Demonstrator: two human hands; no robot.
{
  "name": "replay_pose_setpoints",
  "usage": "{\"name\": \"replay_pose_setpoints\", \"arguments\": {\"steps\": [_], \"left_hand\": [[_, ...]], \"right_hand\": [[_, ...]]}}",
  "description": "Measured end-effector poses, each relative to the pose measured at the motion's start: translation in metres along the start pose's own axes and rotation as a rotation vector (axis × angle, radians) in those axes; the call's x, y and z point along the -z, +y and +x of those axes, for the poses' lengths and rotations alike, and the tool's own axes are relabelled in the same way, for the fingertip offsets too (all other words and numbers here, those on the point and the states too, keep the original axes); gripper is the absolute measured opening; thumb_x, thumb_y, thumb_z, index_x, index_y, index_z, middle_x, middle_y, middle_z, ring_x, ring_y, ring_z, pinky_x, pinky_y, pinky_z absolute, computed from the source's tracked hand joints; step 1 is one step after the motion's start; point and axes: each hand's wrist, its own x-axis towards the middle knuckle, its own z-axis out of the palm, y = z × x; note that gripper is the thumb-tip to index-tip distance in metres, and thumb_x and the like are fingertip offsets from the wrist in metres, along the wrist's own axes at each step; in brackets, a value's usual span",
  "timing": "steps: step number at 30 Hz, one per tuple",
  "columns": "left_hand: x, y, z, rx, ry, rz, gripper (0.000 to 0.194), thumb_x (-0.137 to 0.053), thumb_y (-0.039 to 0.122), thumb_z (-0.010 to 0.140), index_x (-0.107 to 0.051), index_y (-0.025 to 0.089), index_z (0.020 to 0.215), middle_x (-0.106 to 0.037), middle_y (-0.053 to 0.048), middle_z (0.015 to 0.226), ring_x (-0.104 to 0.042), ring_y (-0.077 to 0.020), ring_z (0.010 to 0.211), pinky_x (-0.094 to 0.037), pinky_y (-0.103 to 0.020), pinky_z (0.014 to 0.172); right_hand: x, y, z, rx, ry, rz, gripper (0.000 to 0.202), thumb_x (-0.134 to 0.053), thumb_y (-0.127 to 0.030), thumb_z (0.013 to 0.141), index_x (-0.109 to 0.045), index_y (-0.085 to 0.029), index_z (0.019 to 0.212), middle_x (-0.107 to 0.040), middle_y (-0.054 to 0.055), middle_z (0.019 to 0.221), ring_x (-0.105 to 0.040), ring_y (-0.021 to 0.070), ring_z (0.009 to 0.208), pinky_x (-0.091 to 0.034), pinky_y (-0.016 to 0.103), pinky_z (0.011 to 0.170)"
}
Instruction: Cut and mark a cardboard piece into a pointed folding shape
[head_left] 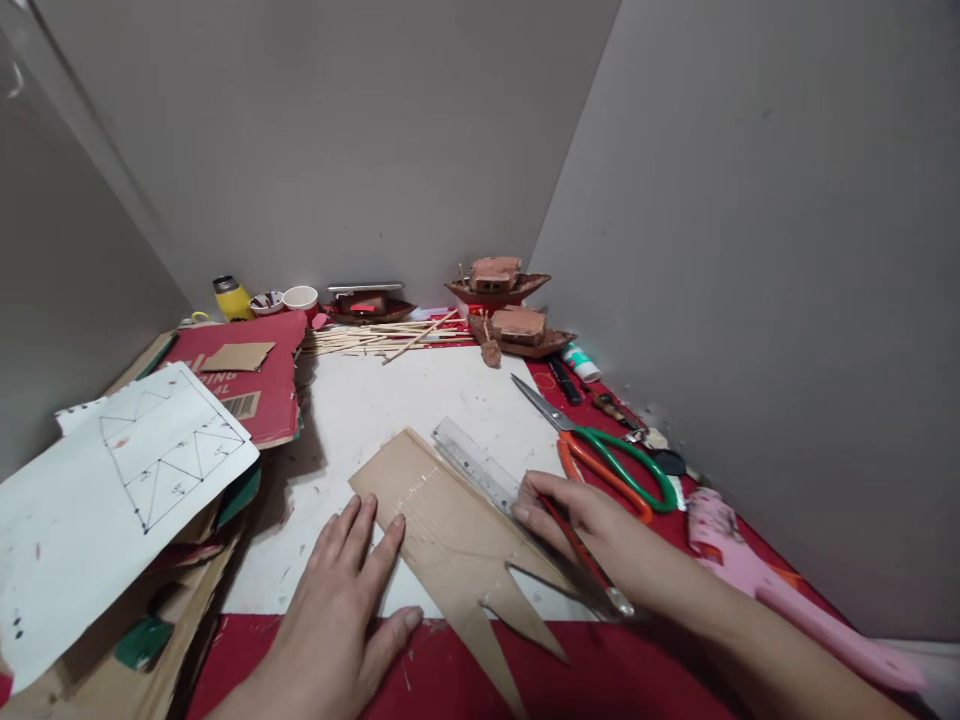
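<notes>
A piece of brown cardboard (pixel 442 520) with pointed strips at its near end lies tilted on the white board (pixel 337 400). My left hand (pixel 352 590) rests flat along its left edge, fingers spread. A clear ruler (pixel 476 465) lies along the cardboard's right edge. With my right hand (pixel 577 520) I hold a red pencil (pixel 581 555), its metal-tipped end pointing toward me. The thumb and fingertips of that hand are at the ruler, touching it or very close. Faint marks show on the cardboard near its far end.
Scissors (pixel 600 450) with green and orange handles lie to the right, beyond a pink glue gun (pixel 795 590). Model boats (pixel 517 330) and wooden sticks (pixel 382 337) are at the back. A paper with a truss drawing (pixel 172 450) covers stacked cardboard on the left.
</notes>
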Motion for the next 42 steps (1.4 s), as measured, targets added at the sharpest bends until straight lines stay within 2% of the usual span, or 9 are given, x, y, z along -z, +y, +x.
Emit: {"name": "replay_pose_setpoints", "arguments": {"steps": [7,11,15,21,25,27,32,38,42], "left_hand": [[-0.002,0.004,0.000,-0.125,0.020,0.082,0.073,-0.062,0.044,0.087,-0.037,0.016,0.150,-0.045,-0.018,0.150,-0.045,-0.0376,0.136,-0.052,-0.055,0.098],[-0.001,0.004,0.000,-0.136,0.007,0.080,0.073,-0.062,0.043,0.087,-0.036,0.016,0.150,-0.045,-0.018,0.150,-0.045,-0.0371,0.136,-0.051,-0.056,0.099],[0.002,0.002,0.001,-0.115,0.016,0.042,0.071,-0.062,0.041,0.088,-0.036,0.017,0.150,-0.048,-0.017,0.148,-0.047,-0.0360,0.135,-0.049,-0.058,0.100],[0.002,0.007,-0.001,-0.051,0.083,-0.022,0.073,-0.056,0.032,0.091,-0.022,0.016,0.154,-0.041,-0.018,0.153,-0.042,-0.0316,0.139,-0.045,-0.053,0.106],[0.000,0.008,-0.011,-0.142,0.105,0.029,0.070,-0.044,0.044,0.096,-0.022,0.013,0.155,-0.041,-0.019,0.153,-0.041,-0.0327,0.139,-0.047,-0.052,0.103],[0.006,0.004,-0.017,-0.259,0.111,0.051,0.076,-0.041,0.057,0.095,-0.025,0.012,0.154,-0.047,-0.019,0.149,-0.048,-0.0338,0.134,-0.051,-0.049,0.097],[0.033,0.003,-0.013,-0.388,-0.034,0.137,0.069,-0.052,0.047,0.093,-0.034,0.013,0.150,-0.054,-0.016,0.143,-0.055,-0.0316,0.128,-0.053,-0.043,0.096],[0.031,0.011,0.028,-0.131,-0.172,0.198,0.075,-0.060,0.048,0.087,-0.040,0.007,0.146,-0.040,-0.023,0.151,-0.041,-0.0395,0.137,-0.047,-0.054,0.104],[0.019,0.005,0.044,-0.160,-0.177,0.241,0.075,-0.055,0.054,0.088,-0.043,0.005,0.144,-0.042,-0.025,0.149,-0.040,-0.0406,0.137,-0.047,-0.053,0.104]], "right_hand": [[0.004,0.009,0.002,0.029,0.182,0.001,0.026,-0.051,-0.039,0.090,-0.051,-0.022,0.070,-0.055,-0.001,0.063,-0.053,0.0164,0.060,-0.044,0.028,0.058],[-0.006,0.002,0.001,-0.044,0.115,0.280,0.027,-0.055,-0.045,0.087,-0.055,-0.020,0.075,-0.050,-0.004,0.059,-0.047,0.0136,0.053,-0.040,0.025,0.050],[-0.021,-0.005,0.000,-0.133,0.042,0.550,0.036,-0.061,-0.043,0.084,-0.062,-0.017,0.108,-0.045,-0.006,0.060,-0.044,0.0112,0.047,-0.037,0.023,0.043],[-0.026,-0.015,0.004,0.071,-0.029,0.387,0.035,-0.057,-0.025,0.089,-0.067,-0.021,0.123,-0.073,0.005,0.097,-0.069,0.0216,0.091,-0.055,0.031,0.081],[-0.026,-0.019,0.010,0.088,-0.027,0.223,0.041,-0.059,-0.026,0.088,-0.065,-0.016,0.127,-0.069,0.013,0.127,-0.065,0.0276,0.115,-0.049,0.042,0.101],[-0.026,-0.022,0.014,0.108,-0.047,0.126,0.042,-0.059,-0.025,0.088,-0.065,-0.012,0.127,-0.067,0.016,0.128,-0.064,0.0285,0.118,-0.048,0.043,0.103],[-0.026,-0.029,0.021,0.192,-0.055,-0.172,0.042,-0.057,-0.018,0.089,-0.062,-0.011,0.131,-0.067,0.019,0.128,-0.064,0.0317,0.117,-0.050,0.046,0.100],[-0.032,-0.020,0.021,0.289,0.028,-0.349,0.048,-0.066,-0.020,0.085,-0.059,-0.014,0.132,-0.067,0.018,0.115,-0.065,0.0335,0.105,-0.054,0.047,0.087],[-0.030,-0.012,0.016,0.328,0.003,-0.346,0.046,-0.065,-0.017,0.085,-0.058,-0.015,0.130,-0.065,0.015,0.109,-0.063,0.0308,0.098,-0.053,0.041,0.079]]}}
